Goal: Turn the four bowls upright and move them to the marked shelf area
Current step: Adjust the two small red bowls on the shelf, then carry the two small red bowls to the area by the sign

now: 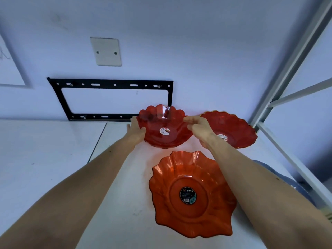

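Bowls, three red see-through ones, sit on the white table (53, 150). Your left hand (136, 131) grips the left rim of the far bowl (164, 126), which tilts up by the black wall frame (111, 85). Your right hand (199, 130) hangs loose and half open, just right of that bowl. Right of that bowl rests the gold-edged bowl (233, 128). In front of that bowl lies the wavy bowl (190, 194).

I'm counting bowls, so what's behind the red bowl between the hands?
Behind the scalloped red bowl is a black wall bracket on the wall. The bowl hides the bracket's lower right corner; no fourth bowl shows there.
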Demonstrator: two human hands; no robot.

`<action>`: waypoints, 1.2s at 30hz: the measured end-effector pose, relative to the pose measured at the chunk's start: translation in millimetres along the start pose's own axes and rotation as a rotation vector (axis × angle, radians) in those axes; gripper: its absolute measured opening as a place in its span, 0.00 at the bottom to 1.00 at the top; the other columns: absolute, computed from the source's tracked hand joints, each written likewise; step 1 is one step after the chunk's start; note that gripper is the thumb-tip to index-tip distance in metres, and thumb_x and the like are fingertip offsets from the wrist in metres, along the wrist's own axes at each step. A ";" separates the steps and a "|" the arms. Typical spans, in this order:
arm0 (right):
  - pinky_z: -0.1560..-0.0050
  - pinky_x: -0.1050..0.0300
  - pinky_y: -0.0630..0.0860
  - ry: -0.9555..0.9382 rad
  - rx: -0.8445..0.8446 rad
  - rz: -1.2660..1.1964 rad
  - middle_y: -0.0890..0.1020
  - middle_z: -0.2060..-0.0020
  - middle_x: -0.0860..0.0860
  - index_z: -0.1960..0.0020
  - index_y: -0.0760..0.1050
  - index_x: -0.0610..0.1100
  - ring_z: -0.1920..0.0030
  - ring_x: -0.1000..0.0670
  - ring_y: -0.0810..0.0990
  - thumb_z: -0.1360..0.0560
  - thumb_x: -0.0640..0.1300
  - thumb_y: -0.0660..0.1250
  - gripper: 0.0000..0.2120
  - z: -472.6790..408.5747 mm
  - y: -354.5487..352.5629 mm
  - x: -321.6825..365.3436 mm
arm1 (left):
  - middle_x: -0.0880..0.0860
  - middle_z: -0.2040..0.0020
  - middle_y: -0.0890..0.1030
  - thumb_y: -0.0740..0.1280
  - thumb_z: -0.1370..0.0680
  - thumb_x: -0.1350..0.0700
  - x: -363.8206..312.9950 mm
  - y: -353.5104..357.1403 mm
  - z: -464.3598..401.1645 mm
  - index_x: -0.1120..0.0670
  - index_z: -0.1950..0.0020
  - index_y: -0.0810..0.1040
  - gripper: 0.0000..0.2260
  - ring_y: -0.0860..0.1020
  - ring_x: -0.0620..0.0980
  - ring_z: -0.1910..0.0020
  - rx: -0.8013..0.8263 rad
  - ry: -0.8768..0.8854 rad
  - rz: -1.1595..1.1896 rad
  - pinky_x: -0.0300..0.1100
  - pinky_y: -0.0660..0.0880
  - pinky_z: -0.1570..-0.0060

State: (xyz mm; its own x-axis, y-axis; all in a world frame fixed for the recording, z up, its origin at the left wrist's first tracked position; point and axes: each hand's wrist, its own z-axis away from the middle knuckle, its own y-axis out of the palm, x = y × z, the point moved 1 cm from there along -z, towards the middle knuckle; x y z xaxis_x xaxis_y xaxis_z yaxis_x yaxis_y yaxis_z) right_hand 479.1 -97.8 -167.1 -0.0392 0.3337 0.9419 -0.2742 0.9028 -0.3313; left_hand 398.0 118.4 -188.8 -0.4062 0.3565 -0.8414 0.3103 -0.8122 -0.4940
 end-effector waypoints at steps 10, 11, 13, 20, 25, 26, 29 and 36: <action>0.41 0.58 0.75 0.076 -0.401 0.108 0.84 0.44 0.48 0.41 0.80 0.42 0.44 0.49 0.81 0.27 0.42 0.73 0.16 33.1 -62.2 -6.7 | 0.61 0.36 0.78 0.65 0.21 0.58 -3.1 5.6 13.2 0.59 0.29 0.67 0.21 0.80 0.58 0.49 0.057 -0.227 0.375 0.51 0.80 0.52; 0.39 0.58 0.74 0.084 -0.425 0.161 0.83 0.42 0.47 0.39 0.79 0.42 0.43 0.48 0.81 0.27 0.43 0.73 0.18 36.6 -73.4 -9.0 | 0.62 0.37 0.78 0.65 0.21 0.60 -4.5 8.5 15.1 0.59 0.30 0.68 0.20 0.80 0.58 0.50 0.084 -0.242 0.403 0.52 0.80 0.52; 0.37 0.58 0.71 0.119 -0.456 0.281 0.81 0.39 0.46 0.34 0.75 0.40 0.42 0.48 0.79 0.27 0.47 0.73 0.24 38.8 -95.4 -15.9 | 0.62 0.36 0.77 0.65 0.22 0.62 -5.5 13.0 18.6 0.57 0.29 0.68 0.20 0.80 0.59 0.48 0.131 -0.270 0.447 0.53 0.80 0.52; 0.31 0.42 0.66 0.457 -0.532 0.607 0.68 0.30 0.36 0.27 0.61 0.32 0.30 0.36 0.67 0.25 0.60 0.65 0.40 31.9 -159.4 -43.1 | 0.61 0.42 0.81 0.66 0.24 0.67 -5.7 31.0 26.8 0.61 0.35 0.74 0.17 0.82 0.57 0.54 0.132 -0.289 0.506 0.53 0.79 0.49; 0.53 0.45 0.82 0.474 -0.298 0.196 0.77 0.49 0.41 0.36 0.71 0.34 0.60 0.40 0.81 0.21 0.49 0.65 0.21 26.3 -164.1 -66.6 | 0.61 0.43 0.81 0.65 0.23 0.67 -10.4 38.7 32.2 0.60 0.36 0.75 0.16 0.82 0.60 0.47 0.036 -0.308 0.527 0.51 0.83 0.60; 0.51 0.42 0.83 0.474 -0.263 0.145 0.77 0.51 0.41 0.36 0.71 0.35 0.61 0.40 0.81 0.20 0.47 0.64 0.18 22.8 -162.1 -72.0 | 0.61 0.43 0.81 0.66 0.23 0.67 -10.1 39.4 31.9 0.59 0.36 0.76 0.16 0.82 0.60 0.47 0.018 -0.317 0.533 0.52 0.83 0.60; 0.58 0.41 0.84 0.468 -0.218 0.043 0.80 0.50 0.35 0.38 0.70 0.33 0.57 0.34 0.84 0.19 0.40 0.59 0.13 13.1 -154.6 -79.3 | 0.62 0.43 0.81 0.65 0.24 0.68 -8.1 39.6 29.9 0.59 0.37 0.77 0.16 0.82 0.62 0.47 -0.014 -0.335 0.551 0.58 0.82 0.52; 0.80 0.56 0.77 0.475 -0.282 -0.186 0.83 0.50 0.35 0.41 0.75 0.34 0.69 0.38 0.84 0.21 0.34 0.57 0.12 12.5 -147.2 -69.8 | 0.60 0.46 0.82 0.62 0.22 0.68 -14.3 42.2 36.7 0.59 0.40 0.77 0.13 0.83 0.58 0.52 -0.033 -0.284 0.553 0.46 0.83 0.70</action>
State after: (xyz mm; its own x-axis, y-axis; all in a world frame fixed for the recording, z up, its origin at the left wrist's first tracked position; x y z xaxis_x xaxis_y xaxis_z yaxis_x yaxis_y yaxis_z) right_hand 510.3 -257.4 -183.3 0.4382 0.1892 0.8787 0.0336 0.9735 -0.2263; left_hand 385.4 62.1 -189.5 -0.3889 -0.2534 -0.8857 0.5645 -0.8254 -0.0117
